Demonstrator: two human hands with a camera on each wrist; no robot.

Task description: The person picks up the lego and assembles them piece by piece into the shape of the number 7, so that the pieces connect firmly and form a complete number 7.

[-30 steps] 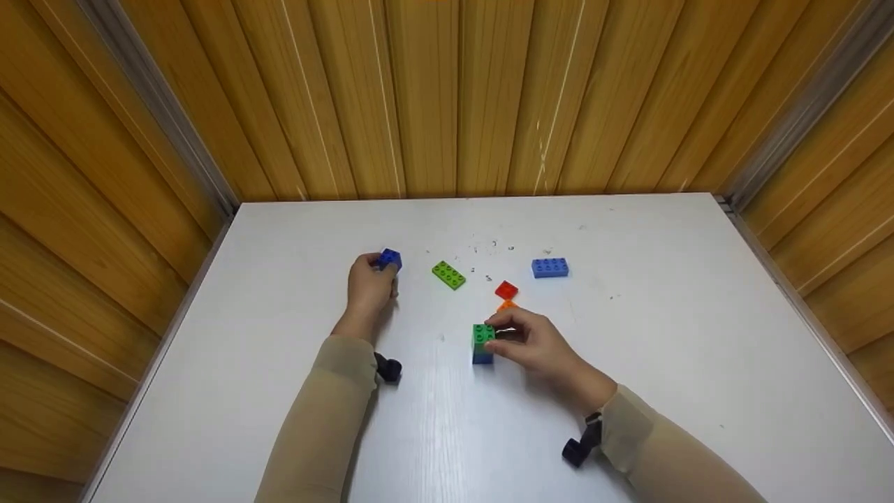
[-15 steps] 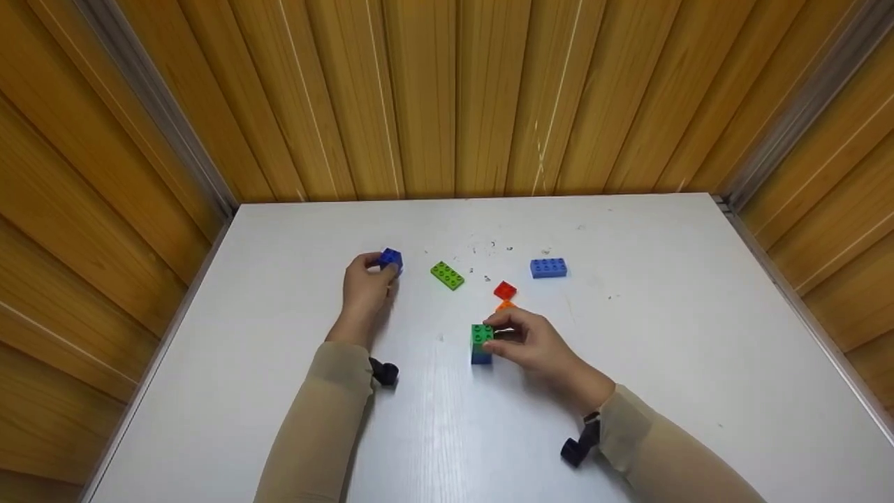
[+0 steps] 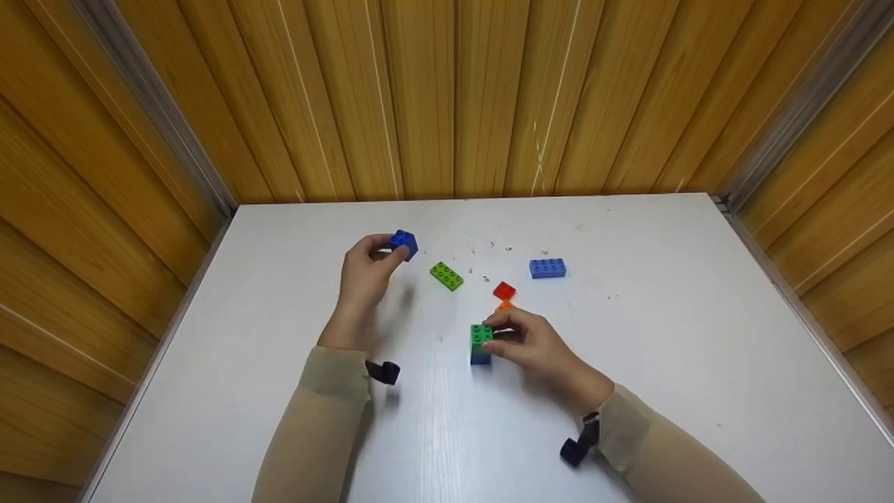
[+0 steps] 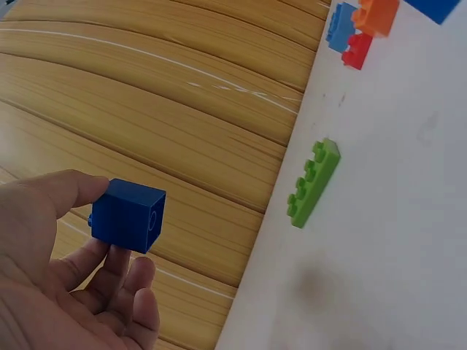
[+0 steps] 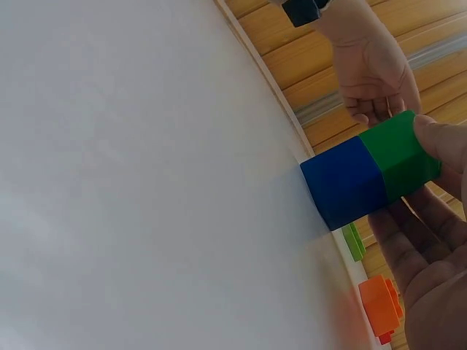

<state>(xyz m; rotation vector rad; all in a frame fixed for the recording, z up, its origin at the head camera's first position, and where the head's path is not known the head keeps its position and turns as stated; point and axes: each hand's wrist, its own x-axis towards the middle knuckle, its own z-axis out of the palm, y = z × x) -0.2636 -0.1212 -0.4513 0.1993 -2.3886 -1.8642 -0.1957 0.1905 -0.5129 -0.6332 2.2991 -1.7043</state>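
Observation:
My left hand pinches a dark blue toy brick between thumb and fingers, lifted above the table with its studs up in the head view. My right hand grips the green brick at the top of a two-brick stack. Under it is a blue brick, whose base rests on the table. Just behind the right hand lies an orange brick, partly hidden by the fingers in the head view, with a red brick beyond it. A flat lime-green brick lies between the two hands.
A lighter blue brick lies to the back right on the white table. Small dark specks are scattered behind the bricks. Wood-panelled walls rise along the back and both sides.
My left hand has raised the dark blue brick off the table and shifted it slightly right and away. My right hand keeps its grip on the stack in the same spot.

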